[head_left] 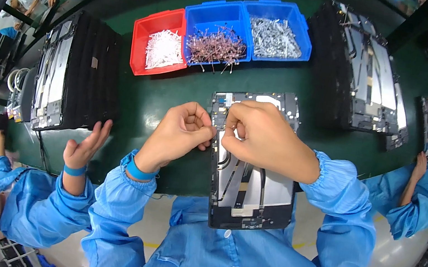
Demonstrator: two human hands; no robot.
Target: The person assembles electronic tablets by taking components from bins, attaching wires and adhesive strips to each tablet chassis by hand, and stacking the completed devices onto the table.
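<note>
An opened tablet [276, 196] lies in front of me with its inside facing up: silver plates, black cables and a dark lower edge. Over its upper left edge, my left hand [182, 135] is closed in a pinch; what its fingertips hold is too small to make out. My right hand [267, 138] reaches across the upper part of the tablet, fingers curled together close to the left fingertips. Anything between them is hidden. A blue band [140, 172] circles my left wrist. Both hands cover part of the tablet's upper half.
Beyond the tablet stand a red bin [136, 51] of white pieces, a blue bin [200, 13] of thin brownish-pink leaded parts and another blue bin [301, 52] of silvery pieces. Tablet stacks rise at left [85, 72] and right [343, 70]. A co-worker's hand [88, 146] is near the left stack.
</note>
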